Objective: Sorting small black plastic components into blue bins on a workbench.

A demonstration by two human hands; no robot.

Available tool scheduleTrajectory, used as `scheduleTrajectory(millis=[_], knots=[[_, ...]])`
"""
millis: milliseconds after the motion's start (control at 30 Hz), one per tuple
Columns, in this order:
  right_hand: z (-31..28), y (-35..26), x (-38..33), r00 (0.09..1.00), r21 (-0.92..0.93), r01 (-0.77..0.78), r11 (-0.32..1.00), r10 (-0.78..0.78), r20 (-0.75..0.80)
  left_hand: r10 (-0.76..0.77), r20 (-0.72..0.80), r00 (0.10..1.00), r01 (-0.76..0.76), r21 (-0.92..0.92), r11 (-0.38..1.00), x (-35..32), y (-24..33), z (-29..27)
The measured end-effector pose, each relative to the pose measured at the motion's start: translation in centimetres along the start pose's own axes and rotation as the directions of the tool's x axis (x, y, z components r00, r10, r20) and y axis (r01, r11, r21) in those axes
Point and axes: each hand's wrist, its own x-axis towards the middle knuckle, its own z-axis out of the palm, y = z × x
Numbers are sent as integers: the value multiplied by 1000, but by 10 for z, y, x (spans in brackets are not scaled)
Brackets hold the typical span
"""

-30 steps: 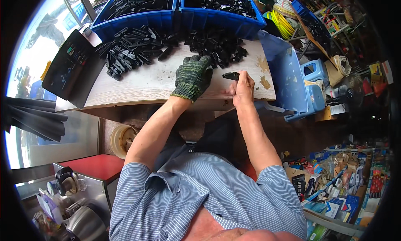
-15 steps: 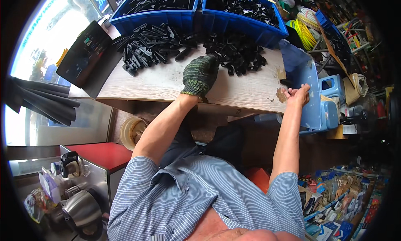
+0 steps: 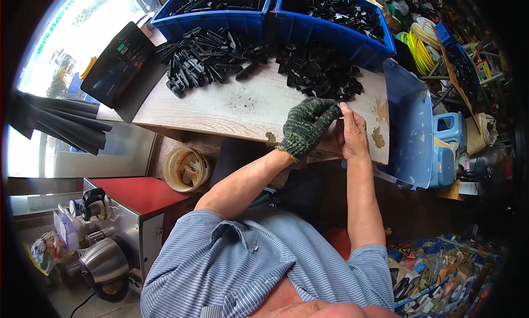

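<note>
My left hand (image 3: 306,124) wears a dark green knit glove and rests near the front edge of a pale wooden table (image 3: 231,106). My bare right hand (image 3: 352,131) is right beside it, fingers pointing at the pile. Between the two hands a small black plastic part (image 3: 337,104) shows at the fingertips; which hand grips it is unclear. Just beyond the hands lies a heap of black plastic clips (image 3: 317,73). A second heap of longer black pieces (image 3: 201,56) lies to the left.
Two blue bins (image 3: 330,28) full of black parts stand at the table's far edge. A tilted blue tray (image 3: 410,130) hangs at the right end. A black box (image 3: 118,70) sits at the left. A red-topped cabinet (image 3: 140,194) and kettle (image 3: 104,265) stand below left.
My right hand has come back from the blue tray at the right end to meet the gloved left hand. Both hands now sit together by the clip pile.
</note>
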Motion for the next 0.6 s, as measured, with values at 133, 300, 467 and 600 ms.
scheduleTrajectory(millis=[133,300,467,600], knots=[[12,14,-2,995,141,87,986,-77,-70,114,51,992,-120,127,985,-2,-3,3],[26,15,-10,984,94,90,991,-75,-159,129,73,989,-138,141,980,-8,-2,-14],[43,-4,-25,980,254,0,967,51,-193,335,-86,938,-112,841,529,33,-2,-98],[50,-4,-23,973,239,-6,971,61,-221,74,-42,996,24,972,235,66,-19,-143]])
